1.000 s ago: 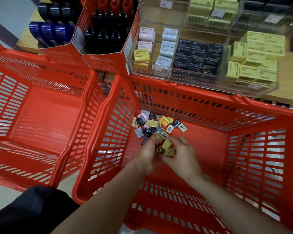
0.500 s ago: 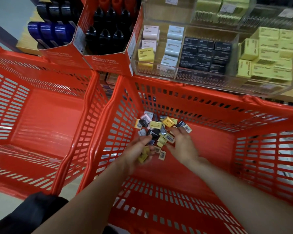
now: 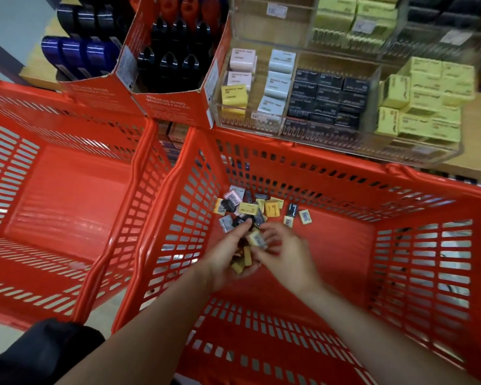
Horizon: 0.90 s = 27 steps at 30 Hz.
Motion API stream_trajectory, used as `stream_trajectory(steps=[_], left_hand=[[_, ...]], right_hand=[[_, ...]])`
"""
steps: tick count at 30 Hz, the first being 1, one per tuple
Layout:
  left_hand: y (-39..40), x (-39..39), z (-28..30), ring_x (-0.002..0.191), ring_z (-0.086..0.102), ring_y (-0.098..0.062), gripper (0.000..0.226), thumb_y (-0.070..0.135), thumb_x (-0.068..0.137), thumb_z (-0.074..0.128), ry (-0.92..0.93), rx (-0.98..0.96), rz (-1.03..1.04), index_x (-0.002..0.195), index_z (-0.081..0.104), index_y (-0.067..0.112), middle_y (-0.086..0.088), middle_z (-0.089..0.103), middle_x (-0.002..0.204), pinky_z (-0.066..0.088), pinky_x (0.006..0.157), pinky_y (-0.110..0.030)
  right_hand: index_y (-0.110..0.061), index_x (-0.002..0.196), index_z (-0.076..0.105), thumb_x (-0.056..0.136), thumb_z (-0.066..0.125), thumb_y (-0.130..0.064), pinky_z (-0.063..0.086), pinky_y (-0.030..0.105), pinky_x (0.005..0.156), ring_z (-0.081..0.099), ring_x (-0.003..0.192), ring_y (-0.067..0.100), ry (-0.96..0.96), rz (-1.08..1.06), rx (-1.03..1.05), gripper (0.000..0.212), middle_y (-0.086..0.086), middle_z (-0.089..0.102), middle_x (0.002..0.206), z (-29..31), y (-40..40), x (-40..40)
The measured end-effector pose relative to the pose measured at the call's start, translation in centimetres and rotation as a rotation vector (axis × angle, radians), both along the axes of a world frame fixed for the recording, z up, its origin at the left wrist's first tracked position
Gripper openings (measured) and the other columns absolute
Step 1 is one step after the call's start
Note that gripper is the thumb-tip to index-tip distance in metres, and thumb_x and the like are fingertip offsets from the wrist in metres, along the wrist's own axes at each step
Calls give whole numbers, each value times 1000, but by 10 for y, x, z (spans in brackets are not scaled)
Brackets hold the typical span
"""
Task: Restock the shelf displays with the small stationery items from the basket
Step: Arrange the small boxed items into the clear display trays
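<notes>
Both hands are down inside the big red plastic basket (image 3: 345,190). The left hand (image 3: 228,262) is cupped, with its fingers curled around a bunch of small yellow packets (image 3: 243,261). The right hand (image 3: 286,254) pinches 1 small yellow packet with a barcode (image 3: 257,238) in its fingertips. A pile of small yellow, black and pink packets (image 3: 247,208) lies on the basket floor, just past the hands. Above the basket stands a clear plastic shelf box (image 3: 331,137).

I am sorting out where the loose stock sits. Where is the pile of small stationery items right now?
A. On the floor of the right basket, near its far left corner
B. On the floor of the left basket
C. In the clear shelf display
A: the pile of small items lies on the floor of the right basket, just beyond both hands; the left basket shows only its red floor.
</notes>
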<state>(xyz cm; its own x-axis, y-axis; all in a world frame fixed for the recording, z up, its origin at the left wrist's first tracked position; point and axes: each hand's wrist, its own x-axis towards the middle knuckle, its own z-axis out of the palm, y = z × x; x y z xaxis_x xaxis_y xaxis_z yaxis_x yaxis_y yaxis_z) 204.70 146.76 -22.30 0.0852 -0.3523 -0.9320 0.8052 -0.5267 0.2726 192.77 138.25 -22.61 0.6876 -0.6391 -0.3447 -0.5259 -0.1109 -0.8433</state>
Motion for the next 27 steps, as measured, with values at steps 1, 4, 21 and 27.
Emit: stream_trajectory(steps=[1,4,21,27], left_hand=[[-4,-2,3,71,65,-12,40,56,85,67,9,-8,8,98,72,18,-1,69,81,54,58,-25],[-14,-2,4,63,57,-10,26,35,93,64,-49,-19,27,109,63,14,-3,62,79,44,44,-18],[-26,9,9,62,62,-11,25,36,87,72,-297,9,-127,107,67,22,-1,71,91,43,51,-21],[-41,10,71,56,58,-7,24,38,87,73,-393,-68,-332,92,68,15,2,63,78,40,46,-19]], right_hand=[[-21,108,67,72,85,-20,56,17,74,66,80,1,-33,19,-18,41,-11,68,88,4,1,-1],[-19,105,70,82,77,-29,45,10,81,65,91,9,43,-98,-298,26,-5,64,99,1,-28,-11],[-7,124,57,76,81,-21,43,30,93,58,103,27,415,-285,-148,55,13,62,114,-53,-57,-22],[-7,88,73,87,67,-6,59,31,77,66,85,15,-166,-651,945,6,10,71,95,47,-64,-32]])
